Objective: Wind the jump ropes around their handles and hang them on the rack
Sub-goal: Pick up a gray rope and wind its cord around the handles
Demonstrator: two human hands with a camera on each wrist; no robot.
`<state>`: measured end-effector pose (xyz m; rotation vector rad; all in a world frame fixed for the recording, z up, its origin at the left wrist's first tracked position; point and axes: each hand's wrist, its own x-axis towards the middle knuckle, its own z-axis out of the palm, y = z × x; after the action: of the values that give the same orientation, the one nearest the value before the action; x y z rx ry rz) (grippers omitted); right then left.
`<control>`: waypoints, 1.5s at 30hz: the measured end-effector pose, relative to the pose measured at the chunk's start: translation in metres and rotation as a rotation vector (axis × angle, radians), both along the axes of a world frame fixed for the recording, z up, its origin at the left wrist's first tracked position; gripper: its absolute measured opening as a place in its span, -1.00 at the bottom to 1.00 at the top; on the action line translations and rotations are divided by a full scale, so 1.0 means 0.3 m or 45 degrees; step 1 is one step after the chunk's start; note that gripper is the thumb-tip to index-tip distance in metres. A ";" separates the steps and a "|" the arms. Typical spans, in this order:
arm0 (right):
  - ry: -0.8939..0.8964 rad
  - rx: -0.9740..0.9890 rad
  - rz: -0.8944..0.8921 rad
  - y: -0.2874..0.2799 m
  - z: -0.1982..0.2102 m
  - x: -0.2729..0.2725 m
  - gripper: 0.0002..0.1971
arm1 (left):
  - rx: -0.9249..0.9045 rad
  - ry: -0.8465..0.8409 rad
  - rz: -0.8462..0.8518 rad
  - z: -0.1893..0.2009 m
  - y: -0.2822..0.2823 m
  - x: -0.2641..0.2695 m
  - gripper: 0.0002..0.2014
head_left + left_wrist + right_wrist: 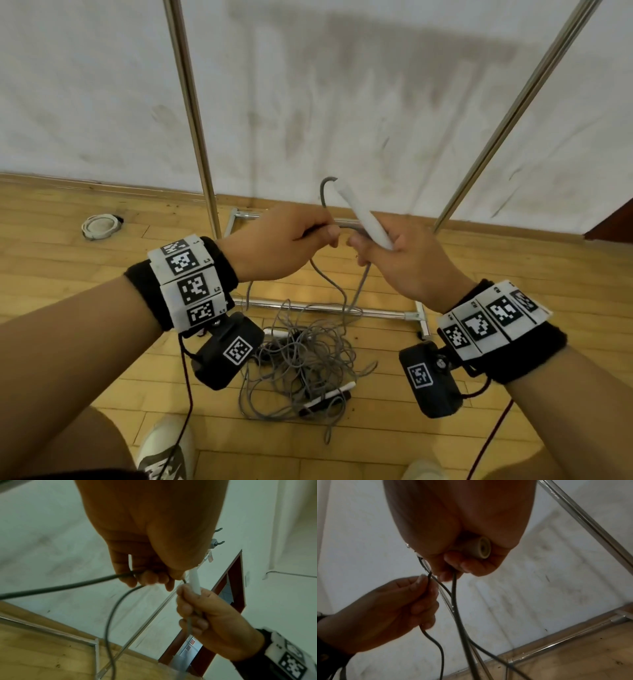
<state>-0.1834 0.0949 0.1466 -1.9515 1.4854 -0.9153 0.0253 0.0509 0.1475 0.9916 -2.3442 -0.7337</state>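
Observation:
My right hand grips a white jump-rope handle that points up and away; its butt end shows in the right wrist view. The grey rope arcs out of the handle's tip and runs down to my left hand, which pinches it just left of the handle. In the left wrist view the rope passes through the curled left fingers. More rope hangs from both hands to a tangled pile of grey ropes on the floor, with other handles lying in it.
The metal rack stands right in front: left upright, right upright, base bar on the wooden floor. A white wall is behind it. A white coiled thing lies at the far left. My shoes are at the bottom.

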 end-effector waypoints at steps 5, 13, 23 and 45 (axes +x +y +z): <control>-0.087 -0.139 -0.076 -0.011 0.026 -0.032 -0.77 | 0.311 -0.422 -0.093 -0.099 -0.024 0.054 -0.67; -0.077 -0.226 -0.348 -0.049 0.019 -0.126 -0.80 | 0.512 -0.552 -0.050 -0.210 -0.052 0.113 -0.71; 0.043 -0.070 -0.063 -0.016 -0.042 -0.035 -0.84 | 0.282 -0.220 0.037 -0.120 -0.033 0.032 -0.70; -0.203 -0.283 -0.360 -0.067 0.008 -0.111 -0.81 | 0.261 -0.526 -0.048 -0.200 -0.043 0.123 -0.92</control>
<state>-0.2167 0.0748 0.1490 -1.7926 1.6496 -1.3785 0.0623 0.0379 0.0876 1.2944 -2.6834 -0.8653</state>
